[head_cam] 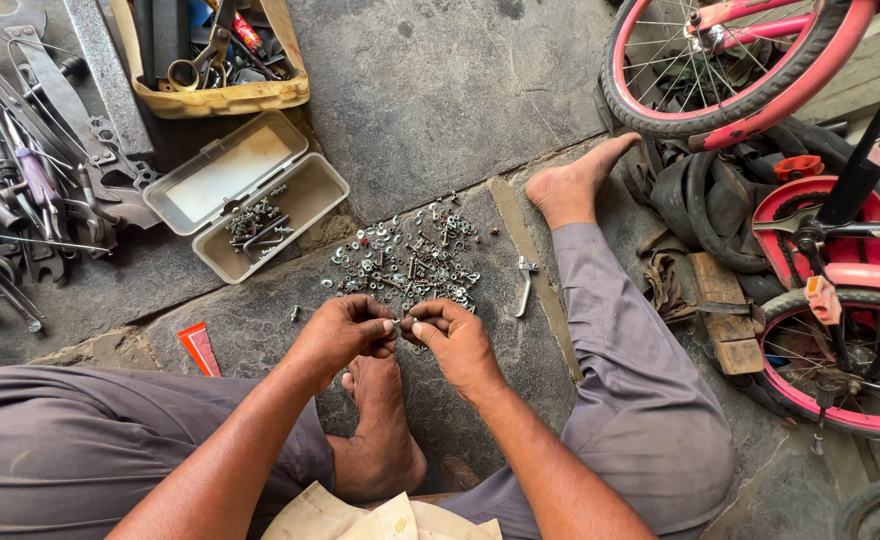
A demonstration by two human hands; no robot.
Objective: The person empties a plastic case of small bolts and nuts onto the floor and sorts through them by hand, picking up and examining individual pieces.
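Observation:
My left hand (pixel 348 332) and my right hand (pixel 454 338) meet in the middle of the view, fingertips pinched together on a small metal fastener (pixel 406 324) between them. What kind of fastener it is I cannot tell. Just beyond the fingers lies a scattered pile of nuts, washers and bolts (pixel 408 260) on the stone floor. I sit with legs folded, one bare foot (pixel 378 440) under my hands, the other (pixel 572 184) stretched out to the right.
An open grey plastic case (pixel 250 195) with small parts sits left of the pile. Wrenches and hand tools (pixel 30 170) lie far left, a yellow tool tray (pixel 218 60) behind. A brake lever (pixel 526 282), a red tube (pixel 200 348), and a pink bicycle (pixel 820 220) with tyres stand right.

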